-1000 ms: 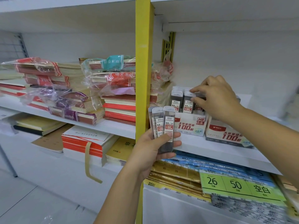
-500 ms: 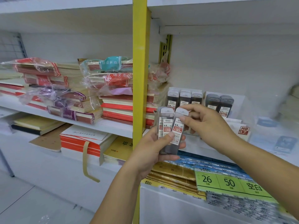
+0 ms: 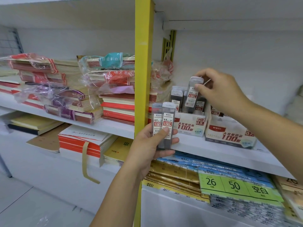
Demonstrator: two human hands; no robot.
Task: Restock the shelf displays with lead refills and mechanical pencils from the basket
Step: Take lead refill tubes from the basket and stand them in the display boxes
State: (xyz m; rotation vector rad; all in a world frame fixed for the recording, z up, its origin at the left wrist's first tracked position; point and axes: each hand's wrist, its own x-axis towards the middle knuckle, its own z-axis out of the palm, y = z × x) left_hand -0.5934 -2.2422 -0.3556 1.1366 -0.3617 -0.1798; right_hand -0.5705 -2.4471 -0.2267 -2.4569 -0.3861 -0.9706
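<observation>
Seen from the camera on the person's head, the right hand (image 3: 219, 92) is pinching the white cap of a slim clear plastic lead refill case (image 3: 193, 95) between thumb and curled fingers. It is holding the case upright just above the white-and-red cardboard display box marked 0.5 (image 3: 190, 124), which is sitting on the white shelf board (image 3: 213, 154) to the right of a yellow upright post (image 3: 143, 63). The left hand (image 3: 152, 149) is gripping two more refill cases (image 3: 164, 125) lower down, in front of the post, its thumb pressing across their labels, one reading 0.7 and one 0.5. The cases are looking light, rigid and smooth, so a loose squeeze would probably let them slip; the cap end or the flat faces are offering the surest hold, and the thin leads inside would likely snap in a fall. A second display box (image 3: 229, 136), seemingly marked 0.7, is standing just beside the first, with the right wrist covering its back rows. The raised case is hiding the free slots in the 0.5 box. No basket or mechanical pencils are showing anywhere. Stacks of plastic-wrapped notebooks (image 3: 65, 89) are lying on the shelves to the left.
</observation>
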